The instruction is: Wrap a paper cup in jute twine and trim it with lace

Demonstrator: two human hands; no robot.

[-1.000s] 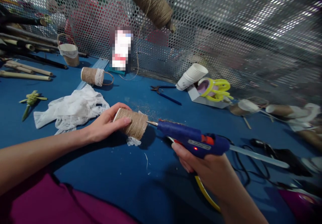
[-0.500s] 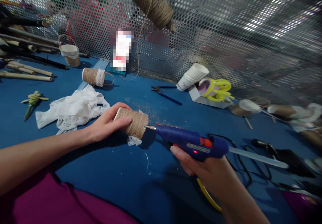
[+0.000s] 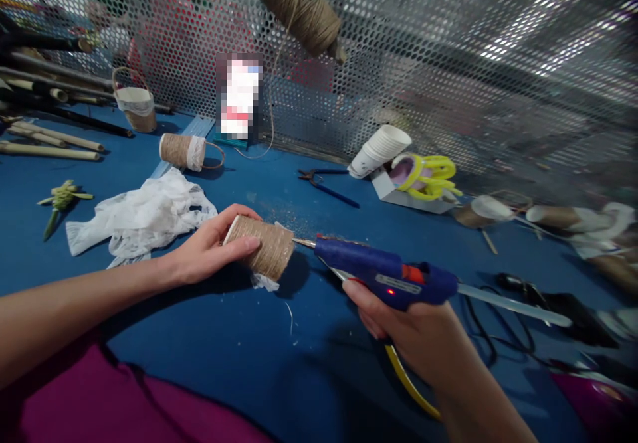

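Note:
My left hand [image 3: 212,249] is wrapped round a paper cup covered in jute twine [image 3: 264,247], which lies on its side on the blue table [image 3: 259,343], with a scrap of white lace under its rim. My right hand [image 3: 413,333] grips a blue hot glue gun [image 3: 393,277] with a red light on its side and a clear glue stick out the back. The gun's metal nozzle touches the right end of the cup.
White lace fabric [image 3: 142,216] lies left of the cup. Behind are two more twine-wrapped cups [image 3: 182,151], a stack of white paper cups [image 3: 379,151], pliers [image 3: 326,184], yellow pipe cleaners [image 3: 428,174] and a hanging twine spool [image 3: 299,8] on perforated metal mesh. Black cables [image 3: 503,323] lie at right.
The glue gun's nozzle dipped lower along the cup's end half a second ago and has come back up. The left hand and cup have barely moved.

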